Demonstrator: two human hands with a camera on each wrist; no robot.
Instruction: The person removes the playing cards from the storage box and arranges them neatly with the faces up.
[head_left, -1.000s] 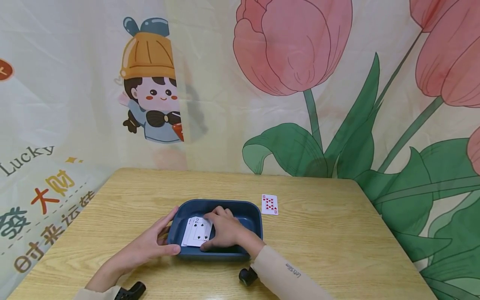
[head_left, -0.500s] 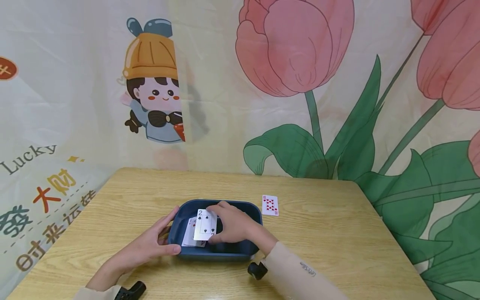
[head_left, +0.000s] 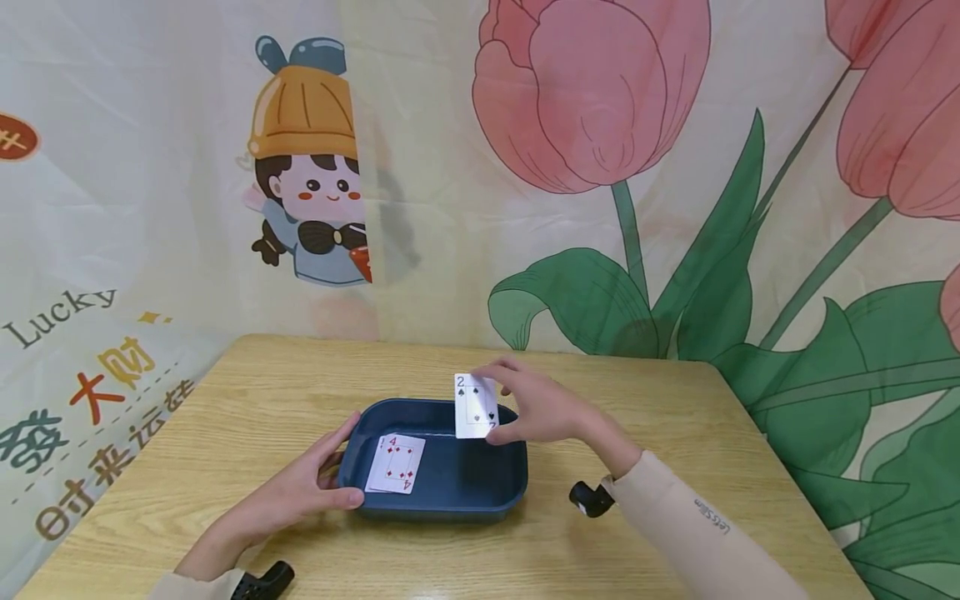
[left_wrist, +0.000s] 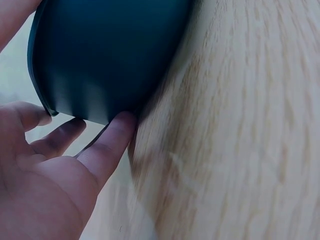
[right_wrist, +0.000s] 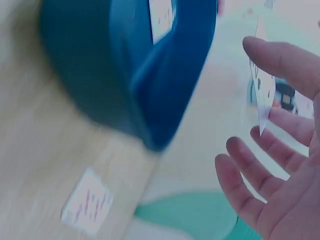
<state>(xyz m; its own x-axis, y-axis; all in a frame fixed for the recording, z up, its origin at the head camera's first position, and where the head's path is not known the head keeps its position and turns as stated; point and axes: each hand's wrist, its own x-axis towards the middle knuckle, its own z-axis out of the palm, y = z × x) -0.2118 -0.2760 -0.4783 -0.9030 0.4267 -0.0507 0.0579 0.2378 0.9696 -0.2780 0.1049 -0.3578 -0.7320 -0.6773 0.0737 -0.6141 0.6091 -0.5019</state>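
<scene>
Fingers of your right hand [head_left: 542, 408] pinch the two of spades [head_left: 476, 407] upright, long axis vertical, above the blue tray's [head_left: 442, 498] far right rim. Your left hand [head_left: 296, 492] cups the tray's left wall, fingers relaxed, resting on the bench [head_left: 637, 492]. Four of diamonds [head_left: 396, 463] lies inside.

1. Your head view is bright, evenly lit and sharp; the blue tray [head_left: 442, 492] casts only a faint, soft shadow on the wooden table [head_left: 675, 467].
2. Your left wrist view is soft; the tray wall [left_wrist: 110, 55] reads dark and close.
3. Your right wrist view is heavily motion-blurred, with a washed-out bluish cast; the card on the table [right_wrist: 86, 201] is illegible.
</scene>
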